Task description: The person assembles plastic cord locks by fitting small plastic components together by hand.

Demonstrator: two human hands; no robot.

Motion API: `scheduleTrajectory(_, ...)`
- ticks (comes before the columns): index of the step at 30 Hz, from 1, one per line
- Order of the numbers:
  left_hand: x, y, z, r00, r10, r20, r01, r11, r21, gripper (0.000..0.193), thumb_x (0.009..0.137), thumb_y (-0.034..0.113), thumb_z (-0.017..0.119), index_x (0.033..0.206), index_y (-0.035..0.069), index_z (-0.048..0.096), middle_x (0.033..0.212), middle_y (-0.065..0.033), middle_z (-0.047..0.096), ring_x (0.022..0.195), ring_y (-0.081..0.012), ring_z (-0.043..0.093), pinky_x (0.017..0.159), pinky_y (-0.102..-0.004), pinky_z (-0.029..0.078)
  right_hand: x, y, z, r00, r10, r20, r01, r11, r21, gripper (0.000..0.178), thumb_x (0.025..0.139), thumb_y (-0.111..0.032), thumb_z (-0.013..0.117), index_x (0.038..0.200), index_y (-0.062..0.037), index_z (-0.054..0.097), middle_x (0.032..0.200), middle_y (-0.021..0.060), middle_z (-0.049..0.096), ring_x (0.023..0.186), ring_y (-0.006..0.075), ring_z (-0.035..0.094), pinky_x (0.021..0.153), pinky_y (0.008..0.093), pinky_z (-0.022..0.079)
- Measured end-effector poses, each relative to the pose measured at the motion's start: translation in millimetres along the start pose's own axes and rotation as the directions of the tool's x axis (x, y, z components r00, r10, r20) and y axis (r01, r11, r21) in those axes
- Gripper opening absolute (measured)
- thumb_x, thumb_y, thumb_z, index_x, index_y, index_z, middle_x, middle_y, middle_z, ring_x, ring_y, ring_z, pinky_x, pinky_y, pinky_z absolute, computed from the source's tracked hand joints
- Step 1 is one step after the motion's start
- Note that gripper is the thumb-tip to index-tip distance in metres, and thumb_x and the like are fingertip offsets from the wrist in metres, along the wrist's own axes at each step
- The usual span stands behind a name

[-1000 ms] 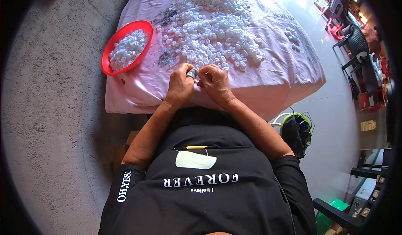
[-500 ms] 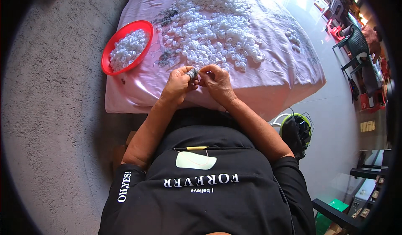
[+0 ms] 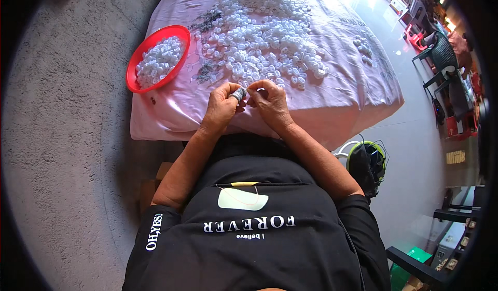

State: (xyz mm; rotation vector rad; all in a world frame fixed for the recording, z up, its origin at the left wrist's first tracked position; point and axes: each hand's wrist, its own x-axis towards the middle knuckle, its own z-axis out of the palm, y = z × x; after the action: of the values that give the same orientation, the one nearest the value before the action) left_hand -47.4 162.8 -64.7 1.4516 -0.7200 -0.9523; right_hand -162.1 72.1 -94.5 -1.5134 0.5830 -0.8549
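Observation:
My left hand [image 3: 221, 104] and my right hand [image 3: 272, 104] meet just over the near edge of the cloth-covered table, fingertips close together. A grey wrap [image 3: 238, 94] is around a finger of my left hand. Both hands are closed in a pinch. Whatever they hold is too small and too hidden to name. Beyond my fingertips spreads a big heap of small white oval pieces [image 3: 270, 37], many with dark holes. To the left, a red basin [image 3: 187, 52] is filled with similar white pieces.
Pink cloth [image 3: 363, 91] drapes over the table. A small group of white pieces [image 3: 363, 47] lies apart on the right. Dark grey patches [image 3: 206, 72] show beside the heap. A dark chair [image 3: 443, 52] and a black-and-green object [image 3: 366, 167] stand on the floor at right.
My left hand has shifted very slightly, its fingers turning around the grey-wrapped finger. My right hand stays almost in place, still pinched.

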Motion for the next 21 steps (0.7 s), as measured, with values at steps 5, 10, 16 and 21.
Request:
scheduleTrajectory(5, -2, -1, -2, 1.000, 0.004, -0.002, -0.004, 1.000, 0.023, 0.012, 0.093, 0.007, 0.053, 0.098, 0.002, 0.062, 0.082, -0.0027, 0.064, 0.069, -0.0075, 0.059, 0.060, -0.0218, 0.049, -2, 5, 2, 0.983, -0.176, -0.041, 0.173, 0.982, -0.074, 0.002, 0.084, 0.002, 0.064, 0.083, 0.0029, 0.062, 0.081, 0.0084, 0.060, 0.064, 0.0145, 0.067, 0.055, 0.0247, 0.053)
scheduleTrajectory(10, -1, -1, -2, 1.000, 0.016, -0.023, -0.012, 0.987, 0.158, 0.010, 0.092, 0.007, 0.054, 0.095, 0.002, 0.062, 0.078, -0.0029, 0.063, 0.064, -0.0071, 0.056, 0.056, -0.0216, 0.046, -3, 4, 3, 0.979, -0.203, -0.020, 0.201, 0.976, -0.082, 0.001, 0.084, 0.003, 0.063, 0.083, 0.0027, 0.062, 0.081, 0.0092, 0.061, 0.065, 0.0163, 0.068, 0.055, 0.0256, 0.053)
scheduleTrajectory(16, 11, -13, -44, 0.911, 0.386, -0.143, -0.238, 0.777, 0.583, 0.009, 0.090, 0.005, 0.058, 0.094, -0.001, 0.063, 0.076, -0.0032, 0.064, 0.065, -0.0083, 0.056, 0.059, -0.0252, 0.047, -1, 4, -3, 0.992, -0.120, 0.048, 0.123, 0.990, -0.065, 0.004, 0.087, 0.003, 0.062, 0.091, 0.0022, 0.062, 0.088, 0.0071, 0.061, 0.073, 0.0144, 0.068, 0.063, 0.0241, 0.055)
scheduleTrajectory(21, 11, -14, -87, 0.868, 0.458, -0.190, -0.106, 0.545, 0.832, 0.012, 0.080, 0.004, 0.063, 0.091, 0.002, 0.067, 0.086, -0.0160, 0.069, 0.078, -0.0247, 0.068, 0.070, -0.0340, 0.052, 3, 8, -5, 0.999, -0.013, 0.049, 0.017, 0.998, -0.064, 0.007, 0.088, 0.002, 0.061, 0.095, 0.0021, 0.063, 0.091, 0.0071, 0.061, 0.079, 0.0156, 0.069, 0.069, 0.0244, 0.056)
